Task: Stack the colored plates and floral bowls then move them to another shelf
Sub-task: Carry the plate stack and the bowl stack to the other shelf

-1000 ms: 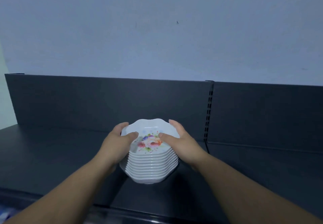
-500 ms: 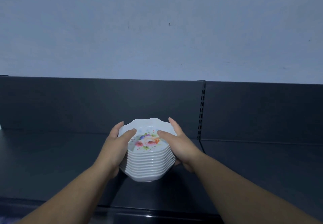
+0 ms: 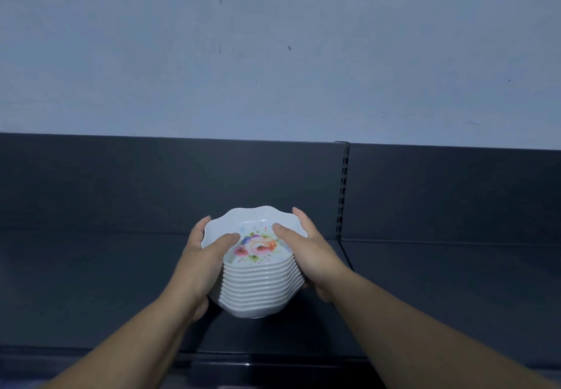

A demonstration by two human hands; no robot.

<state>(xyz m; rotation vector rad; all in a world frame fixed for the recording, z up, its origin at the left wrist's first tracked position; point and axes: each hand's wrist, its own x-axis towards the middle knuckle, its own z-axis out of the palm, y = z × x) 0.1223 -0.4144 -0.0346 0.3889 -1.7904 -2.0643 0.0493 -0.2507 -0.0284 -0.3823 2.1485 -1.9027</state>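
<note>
Two bare hands hold one nested stack of floral bowls between them, over a dark shelf. About ten white bowls with wavy rims sit one inside another, and the top bowl shows a printed bunch of pink, orange and purple flowers on its floor.

On the stack's left side, the left hand is curled around the bowls, its thumb hooked over the top rim and its fingers wrapped behind and underneath. Opposite it, the right hand mirrors that hold, thumb pressed inside the top bowl, fingers along the far edge. Neither hand is open; both are closed on the stack. Pressing from opposite sides, with thumbs on top, likely keeps the loose bowls from sliding apart while they are carried.

Whether the bottom bowl touches the shelf or hangs just above it cannot be told, though the stack tilts slightly toward the viewer. Behind it rises the shelf's dark back panel, with a slotted metal upright to the right and a pale wall above. No coloured plates are in view. The stacking of the bowls looks done; setting them down seems to be the step in hand.
</note>
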